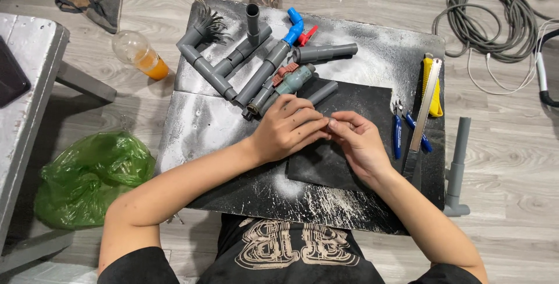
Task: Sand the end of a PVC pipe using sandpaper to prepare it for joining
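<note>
- The left hand is being held over the middle of the black board, its fingers curled and its fingertips being pressed against those of the right hand.
- The right hand is being kept partly closed, thumb and forefinger pinched together; something small appears to be gripped between the two hands, but what it is cannot be told.
- A grey valve fitting with a reddish-brown handle is being touched, or nearly touched, by the knuckles of the left hand; it is lying just behind that hand.
- A grey pipe assembly with a blue elbow is lying across the far part of the board.
- Blue-handled pliers and a yellow-handled saw are lying to the right of the right hand, apart from it.
- A green plastic bag is lying on the floor at the left.
</note>
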